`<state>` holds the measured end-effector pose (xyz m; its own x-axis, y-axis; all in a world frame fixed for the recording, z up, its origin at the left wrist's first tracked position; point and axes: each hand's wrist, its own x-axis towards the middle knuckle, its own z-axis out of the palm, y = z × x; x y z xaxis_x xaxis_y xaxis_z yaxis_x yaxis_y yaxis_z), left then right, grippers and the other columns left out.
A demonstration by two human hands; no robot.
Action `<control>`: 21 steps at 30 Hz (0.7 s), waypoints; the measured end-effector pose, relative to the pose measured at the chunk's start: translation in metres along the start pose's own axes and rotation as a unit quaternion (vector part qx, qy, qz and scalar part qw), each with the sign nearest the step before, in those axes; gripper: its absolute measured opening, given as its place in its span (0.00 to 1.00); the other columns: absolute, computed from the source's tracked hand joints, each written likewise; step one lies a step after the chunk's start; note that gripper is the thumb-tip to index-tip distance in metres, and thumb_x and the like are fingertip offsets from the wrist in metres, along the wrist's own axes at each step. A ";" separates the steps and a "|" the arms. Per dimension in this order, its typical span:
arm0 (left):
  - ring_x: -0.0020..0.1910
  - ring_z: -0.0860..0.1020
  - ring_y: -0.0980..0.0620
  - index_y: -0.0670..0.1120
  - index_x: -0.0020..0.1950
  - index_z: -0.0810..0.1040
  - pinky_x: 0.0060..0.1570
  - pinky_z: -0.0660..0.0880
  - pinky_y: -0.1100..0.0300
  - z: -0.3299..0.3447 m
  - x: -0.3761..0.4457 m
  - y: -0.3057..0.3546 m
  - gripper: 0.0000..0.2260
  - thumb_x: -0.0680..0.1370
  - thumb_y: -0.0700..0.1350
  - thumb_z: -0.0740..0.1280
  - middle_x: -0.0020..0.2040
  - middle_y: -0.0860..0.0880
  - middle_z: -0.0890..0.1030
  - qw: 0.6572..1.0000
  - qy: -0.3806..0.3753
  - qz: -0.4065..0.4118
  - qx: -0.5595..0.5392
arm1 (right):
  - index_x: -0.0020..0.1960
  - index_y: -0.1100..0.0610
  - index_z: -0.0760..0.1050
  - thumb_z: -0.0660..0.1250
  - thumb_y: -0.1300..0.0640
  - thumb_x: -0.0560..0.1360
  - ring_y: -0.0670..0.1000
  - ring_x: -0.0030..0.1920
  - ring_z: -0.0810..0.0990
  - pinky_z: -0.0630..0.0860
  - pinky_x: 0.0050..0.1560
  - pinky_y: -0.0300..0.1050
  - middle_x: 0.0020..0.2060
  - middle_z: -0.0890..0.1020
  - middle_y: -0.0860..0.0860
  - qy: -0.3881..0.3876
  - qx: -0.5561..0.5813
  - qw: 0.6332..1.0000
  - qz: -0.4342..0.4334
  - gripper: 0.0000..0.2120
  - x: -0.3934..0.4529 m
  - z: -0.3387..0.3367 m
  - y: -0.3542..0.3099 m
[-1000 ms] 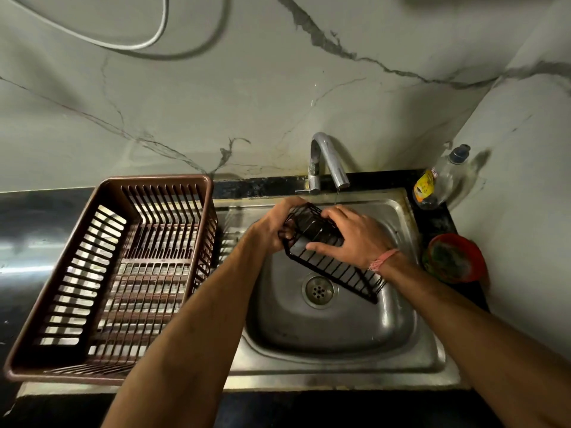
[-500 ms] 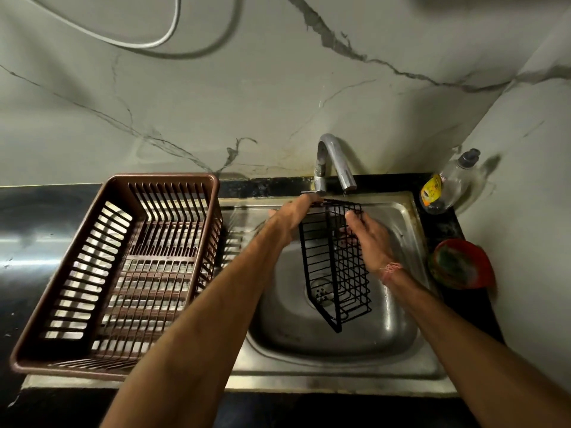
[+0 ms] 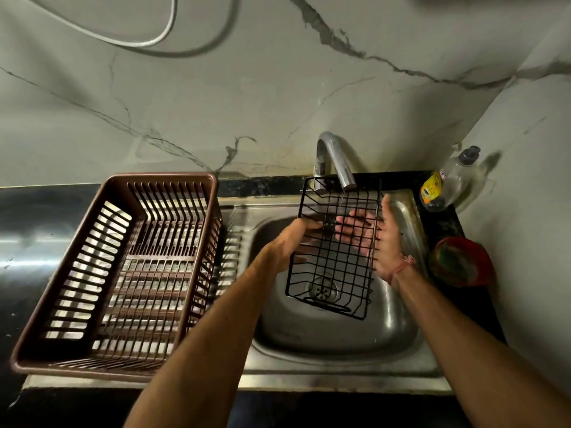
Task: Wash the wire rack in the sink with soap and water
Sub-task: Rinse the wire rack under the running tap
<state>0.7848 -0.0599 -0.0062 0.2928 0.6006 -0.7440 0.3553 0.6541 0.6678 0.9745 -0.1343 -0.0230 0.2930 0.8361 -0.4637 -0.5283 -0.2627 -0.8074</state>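
Holding wire rack over sink, both hands; brown basket beside.

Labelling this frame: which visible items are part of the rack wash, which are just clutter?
In use:
wire rack
left hand
right hand
tap, trickling water
sink
soap bottle, untouched

Lying about:
brown dish basket
red bowl
white cable

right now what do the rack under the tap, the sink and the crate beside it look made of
Wire rack: thin metal wire, apparently black-coated, matte; open welded-looking grid.
Sink: likely stainless steel; dull grey sheen, water-stained.
Crate: brown plastic, probably moulded; thick slatted walls, soft gloss.
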 end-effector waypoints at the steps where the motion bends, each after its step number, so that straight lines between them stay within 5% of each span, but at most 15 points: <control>1: 0.61 0.85 0.42 0.46 0.63 0.84 0.68 0.76 0.43 -0.001 -0.002 -0.003 0.17 0.81 0.55 0.69 0.59 0.45 0.88 0.999 -0.015 -0.019 -0.032 | 0.66 0.66 0.77 0.60 0.25 0.76 0.69 0.62 0.81 0.74 0.68 0.69 0.60 0.82 0.68 -0.012 0.000 1.000 0.008 0.45 0.002 -0.003 0.000; 8: 0.62 0.84 0.40 0.44 0.63 0.84 0.61 0.80 0.48 0.003 -0.004 -0.014 0.19 0.83 0.56 0.66 0.59 0.41 0.87 0.994 -0.008 -0.024 -0.102 | 0.74 0.58 0.72 0.55 0.24 0.77 0.59 0.64 0.83 0.72 0.72 0.60 0.63 0.83 0.59 -0.060 -0.076 0.993 0.061 0.44 0.009 -0.015 0.000; 12: 0.55 0.84 0.43 0.45 0.60 0.84 0.64 0.79 0.47 0.006 -0.007 -0.011 0.22 0.84 0.63 0.64 0.57 0.42 0.87 0.995 -0.006 -0.008 -0.098 | 0.72 0.53 0.74 0.56 0.23 0.76 0.54 0.61 0.85 0.75 0.70 0.61 0.63 0.84 0.54 0.015 -0.105 0.994 0.033 0.40 0.014 -0.012 0.001; 14: 0.54 0.84 0.43 0.45 0.57 0.84 0.67 0.78 0.45 0.007 -0.007 -0.010 0.25 0.83 0.66 0.63 0.55 0.42 0.87 0.995 -0.008 -0.010 -0.095 | 0.75 0.49 0.72 0.59 0.18 0.68 0.51 0.63 0.83 0.78 0.67 0.57 0.67 0.81 0.52 0.044 -0.118 0.992 0.005 0.47 0.016 -0.012 0.000; 16: 0.56 0.83 0.43 0.45 0.57 0.84 0.68 0.77 0.42 0.007 -0.005 -0.010 0.28 0.83 0.69 0.61 0.54 0.43 0.87 0.996 -0.008 -0.009 -0.092 | 0.79 0.47 0.66 0.57 0.21 0.74 0.50 0.70 0.77 0.77 0.65 0.54 0.75 0.74 0.51 0.079 -0.174 0.980 -0.061 0.43 0.013 -0.007 -0.003; 19: 0.59 0.83 0.42 0.45 0.60 0.83 0.68 0.77 0.42 0.012 -0.010 -0.011 0.31 0.83 0.71 0.59 0.57 0.42 0.86 0.994 -0.009 -0.011 -0.105 | 0.84 0.48 0.54 0.55 0.38 0.85 0.47 0.80 0.61 0.64 0.77 0.51 0.83 0.59 0.48 0.151 -0.361 0.890 -0.233 0.31 -0.001 0.000 -0.007; 21: 0.57 0.83 0.43 0.45 0.62 0.83 0.63 0.79 0.45 0.017 -0.011 -0.011 0.31 0.83 0.71 0.57 0.57 0.42 0.85 0.993 -0.013 -0.006 -0.116 | 0.85 0.53 0.49 0.55 0.45 0.86 0.51 0.83 0.50 0.56 0.81 0.52 0.84 0.51 0.51 0.178 -0.557 0.734 -0.347 0.32 -0.010 0.002 -0.008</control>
<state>0.7924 -0.0819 -0.0059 0.3137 0.5813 -0.7507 0.1456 0.7519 0.6430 0.9738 -0.1400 -0.0112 0.4772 0.8285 0.2930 0.7666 -0.2294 -0.5997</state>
